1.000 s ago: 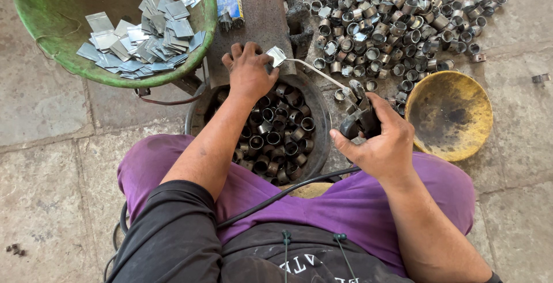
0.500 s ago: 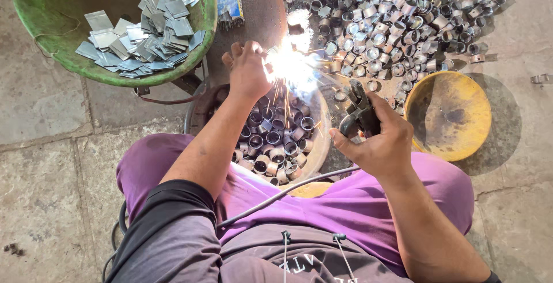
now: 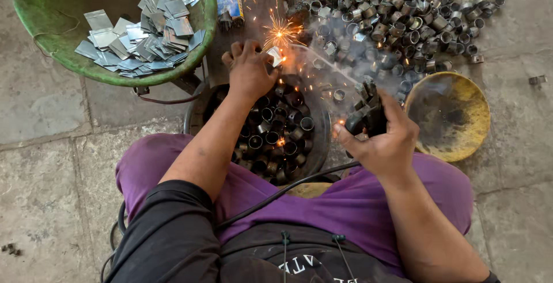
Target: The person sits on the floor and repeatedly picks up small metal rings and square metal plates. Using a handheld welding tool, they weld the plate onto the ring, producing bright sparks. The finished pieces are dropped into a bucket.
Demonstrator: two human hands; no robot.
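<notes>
metal piece pinched in left hand

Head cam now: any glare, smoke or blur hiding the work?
Head view: daylight is soft and even, with weak shadows. A spark burst flares just above the small metal piece in the left hand, without washing it out. Grey smoke veils the metal rings beside it. The right hand and its electrode holder look sharp.
</notes>
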